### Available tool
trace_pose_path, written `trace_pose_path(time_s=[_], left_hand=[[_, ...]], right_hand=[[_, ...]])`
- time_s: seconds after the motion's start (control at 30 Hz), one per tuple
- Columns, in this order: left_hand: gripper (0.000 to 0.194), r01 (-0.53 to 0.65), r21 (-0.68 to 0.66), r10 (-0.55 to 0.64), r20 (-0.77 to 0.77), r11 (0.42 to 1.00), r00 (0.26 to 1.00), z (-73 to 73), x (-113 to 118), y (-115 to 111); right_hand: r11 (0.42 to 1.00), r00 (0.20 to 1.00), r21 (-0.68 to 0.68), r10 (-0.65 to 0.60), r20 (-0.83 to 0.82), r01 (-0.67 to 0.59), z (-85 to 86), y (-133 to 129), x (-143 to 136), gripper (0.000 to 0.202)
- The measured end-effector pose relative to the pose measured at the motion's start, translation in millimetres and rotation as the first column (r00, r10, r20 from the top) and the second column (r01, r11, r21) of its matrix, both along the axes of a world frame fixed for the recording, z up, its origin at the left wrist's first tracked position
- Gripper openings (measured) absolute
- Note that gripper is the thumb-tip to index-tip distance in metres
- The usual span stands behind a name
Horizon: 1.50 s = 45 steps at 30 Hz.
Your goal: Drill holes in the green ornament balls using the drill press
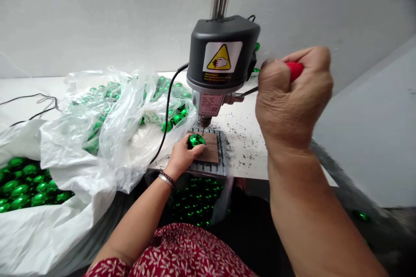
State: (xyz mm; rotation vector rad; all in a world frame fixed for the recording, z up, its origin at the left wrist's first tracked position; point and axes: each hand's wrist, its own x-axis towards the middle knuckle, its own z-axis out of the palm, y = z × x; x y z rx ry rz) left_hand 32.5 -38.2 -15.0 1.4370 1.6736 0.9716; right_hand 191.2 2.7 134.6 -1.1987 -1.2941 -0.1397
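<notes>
Under the bit of a dark grey drill press (224, 52), my left hand (185, 156) grips a shiny green ball (196, 140) between thumb and fingers. The ball rests on a brown board (211, 149) that lies on the slotted metal base (222, 156). The drill tip is at the ball's upper edge; whether it touches cannot be made out. My right hand (294, 95) is closed round the red knob (295, 70) of the press lever, raised to the right of the drill head.
Clear plastic bags (126, 112) of green balls lie on the white table (247, 138) at left. A white sack (74, 225) holds more balls at lower left. Dark shavings dot the table. A black cable (167, 112) hangs beside the press. More balls are below the table edge.
</notes>
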Motion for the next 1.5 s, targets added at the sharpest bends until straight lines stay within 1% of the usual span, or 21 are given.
trace_pose_path(time_s=[0.07,0.13,0.23,0.33,0.4,0.43,0.53,0.6,0.67,0.8,0.93,1.0,1.07,1.13,1.2,1.27,1.33,1.37,1.4,1.43,1.5], left_hand=[[0.034,0.020,-0.005,-0.020,-0.035,1.000,0.999,9.2,-6,-12],[0.037,0.068,-0.002,-0.068,-0.081,0.998,0.994,18.1,-12,-26],[0.044,0.169,-0.020,-0.170,-0.077,0.985,0.982,23.5,-19,-47],[0.059,0.228,-0.058,-0.225,0.053,0.972,0.973,18.4,-24,-65],[0.066,0.254,-0.087,-0.231,0.212,0.963,0.950,13.6,-26,-74],[0.067,0.273,-0.109,-0.230,0.301,0.956,0.925,12.0,-27,-78],[0.068,0.339,-0.180,-0.205,0.515,0.923,0.832,9.9,-31,-85],[0.070,0.358,-0.203,-0.175,0.596,0.911,0.783,8.1,-34,-88],[0.074,0.355,-0.205,-0.139,0.661,0.912,0.738,3.9,-37,-90],[0.078,0.355,-0.186,-0.099,0.753,0.916,0.650,-8.0,-42,-93],[0.078,0.331,-0.199,-0.018,0.834,0.922,0.551,-13.7,-44,-95],[0.078,0.304,-0.209,0.017,0.848,0.929,0.530,-14.5,-44,-95],[0.078,0.289,-0.210,0.029,0.851,0.934,0.525,-15.8,-45,-95],[0.077,0.297,-0.209,0.023,0.850,0.932,0.526,-18.2,-46,-96],[0.074,0.314,-0.205,-0.007,0.827,0.927,0.562,-20.7,-47,-97],[0.073,0.359,-0.204,-0.094,0.743,0.911,0.662,-20.8,-48,-99],[0.075,0.413,-0.221,-0.222,0.578,0.883,0.785,-16.7,-50,-102],[0.078,0.419,-0.229,-0.273,0.480,0.879,0.834,-12.9,-51,-102],[0.080,0.401,-0.225,-0.296,0.389,0.888,0.873,-8.2,-52,-101],[0.078,0.359,-0.207,-0.286,0.312,0.910,0.906,-2.9,-55,-98],[0.064,0.208,-0.145,-0.180,0.187,0.967,0.966,8.1,-64,-86]], right_hand=[[1.000,1.000,-0.026,0.011,-0.010,-0.011,1.2,-1,0,0.021],[1.000,1.000,-0.024,0.015,-0.010,-0.016,0.3,-2,0,0.020],[0.999,1.000,-0.040,0.025,-0.014,-0.025,0.0,-3,1,0.019],[0.996,0.998,-0.072,0.044,-0.036,-0.047,1.8,-4,1,0.017],[0.994,0.996,-0.084,0.061,-0.059,-0.066,3.7,-5,0,0.015],[0.993,0.995,-0.097,0.065,-0.074,-0.072,4.7,-5,-1,0.015],[0.982,0.994,-0.177,0.048,-0.095,-0.065,8.2,-7,-3,0.015],[0.975,0.996,-0.216,0.031,-0.088,-0.049,10.4,-8,-5,0.014],[0.975,0.995,-0.217,0.034,-0.090,-0.053,11.7,-9,-6,0.016],[0.983,0.991,-0.161,0.069,-0.113,-0.086,10.9,-8,-5,0.026],[0.986,0.990,-0.127,0.097,-0.107,-0.110,8.5,-7,-3,0.026],[0.985,0.988,-0.126,0.105,-0.111,-0.118,8.0,-8,-3,0.026],[0.985,0.986,-0.119,0.110,-0.122,-0.125,7.5,-8,-4,0.026],[0.987,0.985,-0.096,0.114,-0.126,-0.127,6.6,-9,-5,0.025],[0.989,0.986,-0.085,0.110,-0.124,-0.121,5.0,-10,-5,0.026],[0.990,0.988,-0.087,0.104,-0.110,-0.114,3.0,-12,-5,0.022],[0.990,0.990,-0.085,0.105,-0.090,-0.112,0.8,-13,-4,0.016],[0.990,0.991,-0.079,0.109,-0.080,-0.115,-0.4,-13,-3,0.013],[0.991,0.991,-0.073,0.111,-0.075,-0.116,-1.7,-13,-2,0.010],[0.991,0.991,-0.071,0.110,-0.074,-0.115,-3.0,-12,-1,0.008],[0.993,0.992,-0.060,0.096,-0.078,-0.100,-5.5,-10,0,0.005]])
